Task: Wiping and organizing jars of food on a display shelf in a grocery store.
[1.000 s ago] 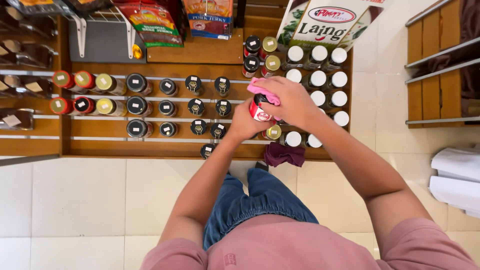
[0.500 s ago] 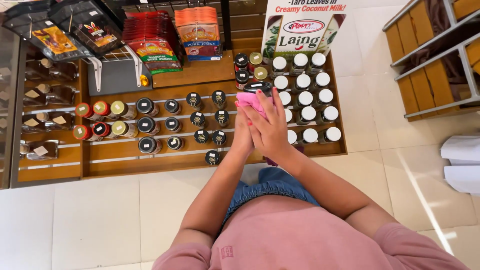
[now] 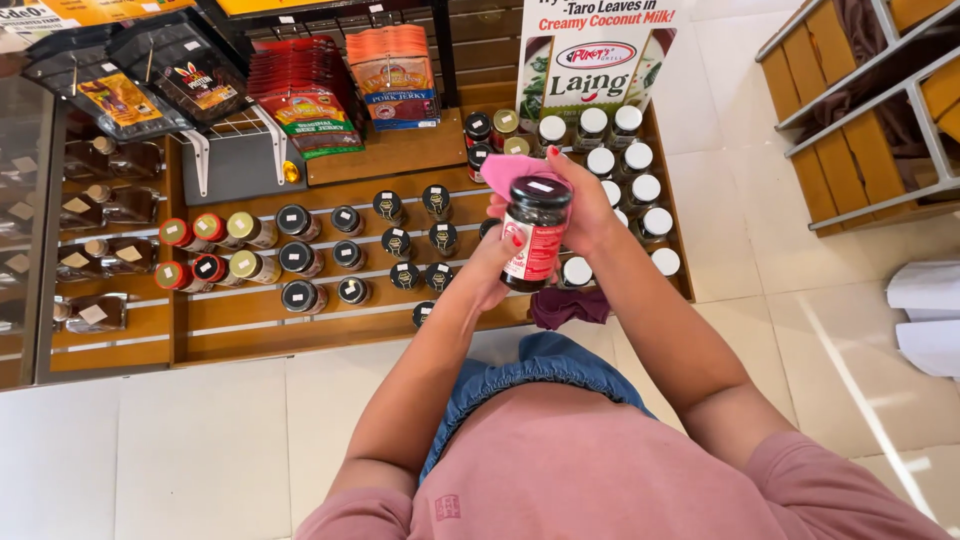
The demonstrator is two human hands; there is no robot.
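My left hand (image 3: 493,268) grips a dark glass jar (image 3: 535,240) from its lower left side; the jar has a black lid and a red and white label. It is held upright above the front of the wooden display shelf (image 3: 330,340). My right hand (image 3: 588,212) wraps round the back of the jar near the lid and clutches a pink cloth (image 3: 507,170), which sticks out to the left behind the jar.
Rows of black-lidded jars (image 3: 345,253) fill the shelf's middle, white-lidded jars (image 3: 640,188) stand at the right, and red and yellow lidded jars (image 3: 210,232) at the left. Snack packets (image 3: 315,105) hang behind. A maroon cloth (image 3: 568,306) lies on the shelf's front edge. Wooden racks (image 3: 860,110) stand to the right.
Both hands have brought the jar up and toward me, away from the shelf rows. It now stands upright with its label facing me, the pink cloth behind it.
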